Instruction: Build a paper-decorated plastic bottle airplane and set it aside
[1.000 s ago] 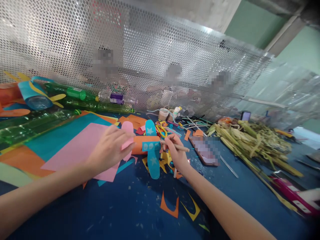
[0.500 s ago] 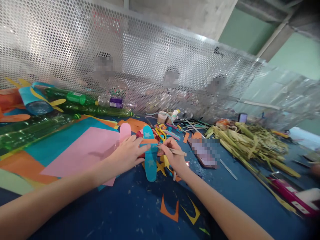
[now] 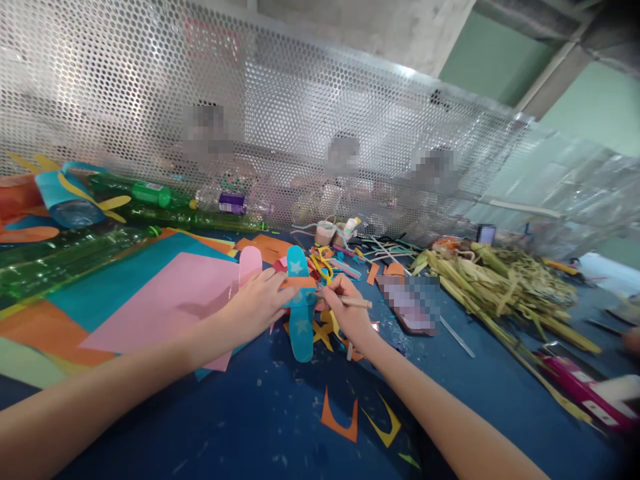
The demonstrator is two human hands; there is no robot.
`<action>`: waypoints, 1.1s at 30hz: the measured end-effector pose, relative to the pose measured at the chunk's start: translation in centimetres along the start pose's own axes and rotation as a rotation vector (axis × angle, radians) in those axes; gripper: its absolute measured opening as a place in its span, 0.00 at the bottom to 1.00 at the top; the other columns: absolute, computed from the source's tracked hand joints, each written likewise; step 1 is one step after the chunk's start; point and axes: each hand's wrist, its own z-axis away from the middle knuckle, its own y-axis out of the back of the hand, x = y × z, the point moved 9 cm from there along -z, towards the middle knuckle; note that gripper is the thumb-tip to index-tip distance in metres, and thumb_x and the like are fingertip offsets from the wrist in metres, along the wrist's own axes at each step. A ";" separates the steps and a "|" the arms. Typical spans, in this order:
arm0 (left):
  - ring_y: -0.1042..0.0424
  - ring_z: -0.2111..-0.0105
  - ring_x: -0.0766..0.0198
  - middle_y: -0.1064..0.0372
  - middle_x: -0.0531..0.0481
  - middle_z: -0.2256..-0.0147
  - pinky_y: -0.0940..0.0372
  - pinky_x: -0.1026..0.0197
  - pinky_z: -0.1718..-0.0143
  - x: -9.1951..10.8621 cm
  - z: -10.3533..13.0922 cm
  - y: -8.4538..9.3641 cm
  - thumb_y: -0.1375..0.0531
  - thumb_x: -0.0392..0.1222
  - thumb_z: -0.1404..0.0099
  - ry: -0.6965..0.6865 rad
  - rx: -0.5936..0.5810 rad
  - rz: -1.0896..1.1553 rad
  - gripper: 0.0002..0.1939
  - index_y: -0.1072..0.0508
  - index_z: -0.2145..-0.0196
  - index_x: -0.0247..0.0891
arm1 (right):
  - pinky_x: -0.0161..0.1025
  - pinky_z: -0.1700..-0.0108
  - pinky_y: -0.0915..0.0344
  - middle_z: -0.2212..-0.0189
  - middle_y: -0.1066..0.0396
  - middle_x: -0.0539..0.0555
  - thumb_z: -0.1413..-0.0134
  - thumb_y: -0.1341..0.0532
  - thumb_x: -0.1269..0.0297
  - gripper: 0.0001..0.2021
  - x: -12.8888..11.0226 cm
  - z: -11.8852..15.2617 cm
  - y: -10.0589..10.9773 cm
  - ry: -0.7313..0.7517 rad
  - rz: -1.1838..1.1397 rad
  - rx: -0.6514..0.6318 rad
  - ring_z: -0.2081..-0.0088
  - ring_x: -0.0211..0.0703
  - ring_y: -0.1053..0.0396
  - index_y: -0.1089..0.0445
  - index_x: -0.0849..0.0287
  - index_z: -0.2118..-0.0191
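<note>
Left hand (image 3: pixel 260 300) clamped around the body of a paper plane (image 3: pixel 301 333) near the tabletop's (image 3: pixel 225 427) middle; right hand (image 3: pixel 350 310) pinching a slim pen-like stick (image 3: pixel 354 302), its tip at the blue strip by the wing.
The hands stand close together; the starred wing reaches toward the near and far edges. The widest room lies nearward, bare blue between the forearms, with an orange offcut (image 3: pixel 331 423) and a yellow offcut (image 3: pixel 393 433) on its right. Leftward, a pink sheet (image 3: pixel 160 307) crowds the left forearm; rightward, a phone (image 3: pixel 407 307) and, farther, dry husks (image 3: pixel 500 287) limit movement. Bottles (image 3: pixel 75 257) fill the far left corner.
</note>
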 end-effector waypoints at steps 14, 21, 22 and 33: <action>0.40 0.61 0.56 0.37 0.45 0.62 0.42 0.56 0.64 0.3 0.3 -0.3 0.45 0.35 0.38 -0.002 0.001 -0.050 0.09 0.33 0.58 0.39 | 0.36 0.73 0.42 0.83 0.40 0.43 0.46 0.44 0.61 0.10 0.9 -0.1 0.1 0.002 0.019 -0.006 0.77 0.41 0.32 0.46 0.54 0.74; 0.40 0.62 0.58 0.38 0.47 0.63 0.42 0.58 0.66 0.3 0.3 -0.6 0.43 0.35 0.38 0.000 0.029 -0.071 0.08 0.33 0.59 0.39 | 0.36 0.74 0.42 0.84 0.40 0.43 0.46 0.44 0.61 0.11 0.3 0.0 0.1 0.032 0.039 -0.008 0.78 0.39 0.34 0.47 0.54 0.75; 0.40 0.62 0.58 0.38 0.47 0.63 0.42 0.58 0.66 0.3 0.3 -0.6 0.43 0.35 0.38 0.002 0.031 -0.076 0.08 0.33 0.59 0.39 | 0.36 0.74 0.42 0.83 0.40 0.44 0.46 0.44 0.61 0.11 0.3 0.0 0.1 0.029 0.039 -0.006 0.78 0.39 0.34 0.47 0.54 0.75; 0.40 0.61 0.57 0.38 0.47 0.63 0.43 0.58 0.65 0.4 0.4 -0.8 0.44 0.36 0.36 -0.001 0.026 -0.087 0.05 0.33 0.61 0.39 | 0.36 0.74 0.43 0.84 0.39 0.44 0.46 0.44 0.62 0.10 0.4 -0.1 0.2 0.029 0.060 -0.004 0.79 0.39 0.35 0.46 0.54 0.75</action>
